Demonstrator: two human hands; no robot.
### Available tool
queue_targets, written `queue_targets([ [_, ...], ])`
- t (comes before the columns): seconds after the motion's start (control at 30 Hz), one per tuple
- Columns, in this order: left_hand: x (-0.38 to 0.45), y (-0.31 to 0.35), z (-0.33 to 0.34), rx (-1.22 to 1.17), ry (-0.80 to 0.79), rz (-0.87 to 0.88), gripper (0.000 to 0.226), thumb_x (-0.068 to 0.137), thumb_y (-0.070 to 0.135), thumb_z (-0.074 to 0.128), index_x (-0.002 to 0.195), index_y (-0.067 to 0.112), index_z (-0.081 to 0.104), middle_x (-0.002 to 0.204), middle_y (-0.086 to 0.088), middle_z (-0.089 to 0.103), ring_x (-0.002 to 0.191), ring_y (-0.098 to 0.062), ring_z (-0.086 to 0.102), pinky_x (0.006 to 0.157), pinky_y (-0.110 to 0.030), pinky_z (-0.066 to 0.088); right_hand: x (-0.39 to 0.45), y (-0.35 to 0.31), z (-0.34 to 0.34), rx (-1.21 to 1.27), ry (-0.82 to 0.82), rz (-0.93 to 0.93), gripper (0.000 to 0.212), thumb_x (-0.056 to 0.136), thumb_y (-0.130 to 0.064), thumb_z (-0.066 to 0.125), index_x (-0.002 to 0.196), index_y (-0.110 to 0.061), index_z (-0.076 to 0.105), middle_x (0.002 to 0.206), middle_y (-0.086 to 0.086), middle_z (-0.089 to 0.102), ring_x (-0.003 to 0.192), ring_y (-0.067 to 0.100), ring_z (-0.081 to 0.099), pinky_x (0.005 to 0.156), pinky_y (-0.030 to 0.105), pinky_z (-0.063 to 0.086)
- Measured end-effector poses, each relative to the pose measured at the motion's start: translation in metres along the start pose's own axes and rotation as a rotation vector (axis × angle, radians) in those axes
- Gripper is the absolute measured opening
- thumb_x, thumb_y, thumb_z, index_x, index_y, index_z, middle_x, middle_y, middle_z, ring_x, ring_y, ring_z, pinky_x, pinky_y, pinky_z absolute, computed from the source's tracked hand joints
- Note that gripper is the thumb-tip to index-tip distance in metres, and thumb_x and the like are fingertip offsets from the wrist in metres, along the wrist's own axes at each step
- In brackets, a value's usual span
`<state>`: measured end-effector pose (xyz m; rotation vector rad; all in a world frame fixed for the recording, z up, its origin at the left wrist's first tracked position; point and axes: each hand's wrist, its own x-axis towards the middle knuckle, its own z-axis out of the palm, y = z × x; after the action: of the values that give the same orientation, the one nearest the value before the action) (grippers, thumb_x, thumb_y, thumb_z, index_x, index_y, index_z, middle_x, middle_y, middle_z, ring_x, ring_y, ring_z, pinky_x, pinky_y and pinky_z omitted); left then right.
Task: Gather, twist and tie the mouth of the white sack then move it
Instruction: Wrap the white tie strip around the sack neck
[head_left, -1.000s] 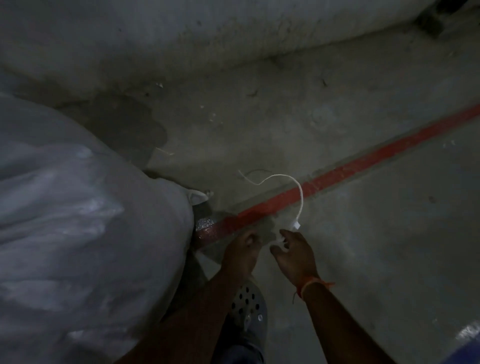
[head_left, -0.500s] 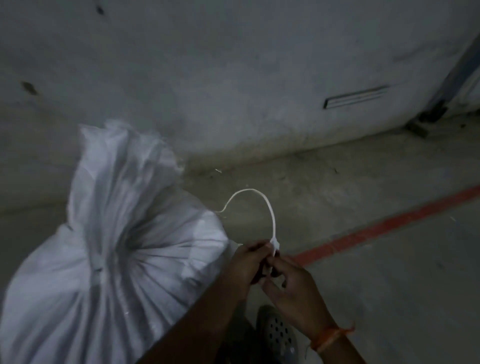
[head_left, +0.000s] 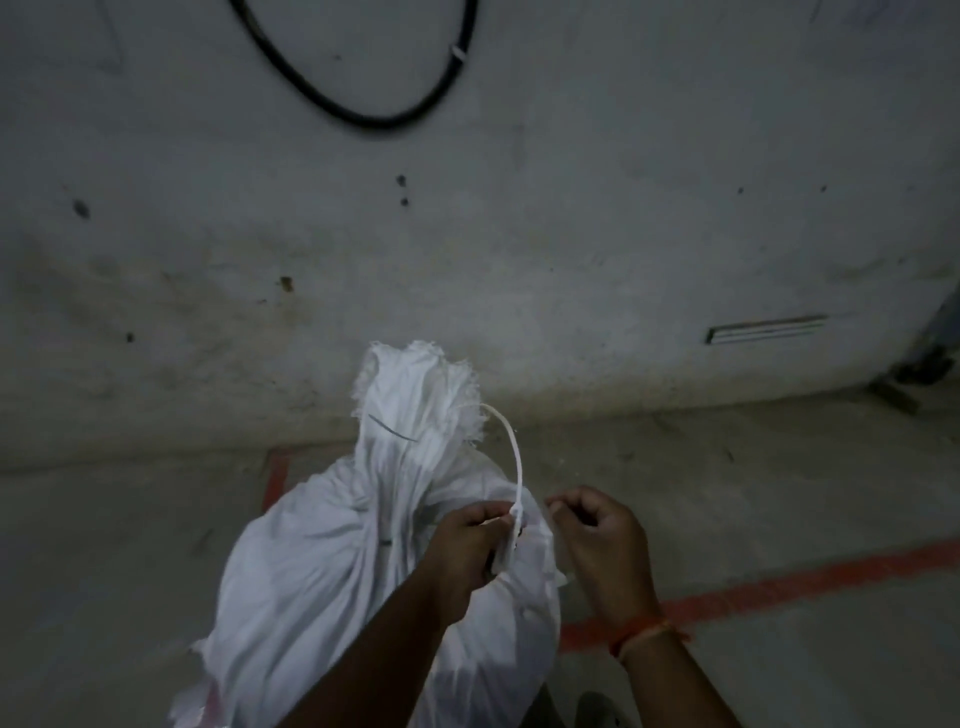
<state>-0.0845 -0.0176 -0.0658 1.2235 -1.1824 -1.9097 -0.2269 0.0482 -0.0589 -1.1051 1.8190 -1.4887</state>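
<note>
A full white sack (head_left: 332, 566) stands on the floor right in front of me, its gathered, frayed mouth (head_left: 415, 395) sticking upward. A thin white tie strip (head_left: 511, 452) arcs up beside the mouth. My left hand (head_left: 470, 535) pinches the strip's lower end against the sack's right shoulder. To the right of the strip, a little apart from it, my right hand (head_left: 602, 535) hovers with curled fingers that hold nothing I can see; an orange thread circles that wrist.
A stained concrete wall (head_left: 519, 234) rises close behind the sack, with a black cable loop (head_left: 363, 117) hanging high and a slot vent (head_left: 766, 328) at the right. Red painted lines (head_left: 779, 590) cross the concrete floor. My shoe (head_left: 597, 709) shows at the bottom.
My view has swung from the floor up to the sack. Both hands carried the strip over to the sack's mouth, and my right hand has let go of it.
</note>
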Motion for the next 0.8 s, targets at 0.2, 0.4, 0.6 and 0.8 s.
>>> queue_targets([
  [0.2, -0.026, 0.012, -0.029, -0.029, -0.038, -0.022, 0.018, 0.093, 0.010, 0.062, 0.086, 0.015, 0.077, 0.071, -0.002, 0.067, 0.058, -0.007, 0.059, 0.051, -0.019, 0.042, -0.002, 0.007, 0.054, 0.411, 0.042, 0.276, 0.013, 0.091, -0.022, 0.067, 0.088, -0.010, 0.073, 0.090, 0.014, 0.076, 0.085, 0.026, 0.069, 0.074, 0.039, 0.052],
  [0.4, -0.030, 0.005, -0.048, 0.032, -0.051, -0.014, 0.016, 0.094, 0.010, 0.060, 0.091, 0.014, 0.076, 0.077, -0.006, 0.067, 0.055, -0.007, 0.056, 0.051, -0.018, 0.042, -0.003, 0.023, 0.088, 0.596, -0.053, 0.360, 0.019, 0.091, -0.018, 0.069, 0.084, -0.003, 0.076, 0.083, 0.031, 0.068, 0.075, 0.034, 0.058, 0.070, 0.043, 0.045],
  [0.6, -0.018, -0.001, -0.047, 0.074, -0.060, -0.010, 0.016, 0.092, 0.015, 0.064, 0.089, 0.019, 0.079, 0.080, -0.002, 0.071, 0.068, -0.007, 0.063, 0.062, -0.021, 0.049, 0.010, 0.033, 0.091, 0.628, -0.010, 0.384, 0.018, 0.087, -0.017, 0.073, 0.075, -0.004, 0.078, 0.068, 0.017, 0.072, 0.067, 0.031, 0.062, 0.068, 0.041, 0.050],
  [0.8, -0.003, -0.004, -0.041, 0.106, -0.042, 0.016, 0.015, 0.091, 0.016, 0.063, 0.097, 0.015, 0.077, 0.090, -0.007, 0.073, 0.085, -0.016, 0.065, 0.080, -0.033, 0.049, 0.024, 0.039, 0.089, 0.592, 0.003, 0.351, 0.019, 0.087, -0.018, 0.074, 0.071, -0.006, 0.077, 0.064, 0.012, 0.071, 0.065, 0.028, 0.063, 0.071, 0.041, 0.051],
])
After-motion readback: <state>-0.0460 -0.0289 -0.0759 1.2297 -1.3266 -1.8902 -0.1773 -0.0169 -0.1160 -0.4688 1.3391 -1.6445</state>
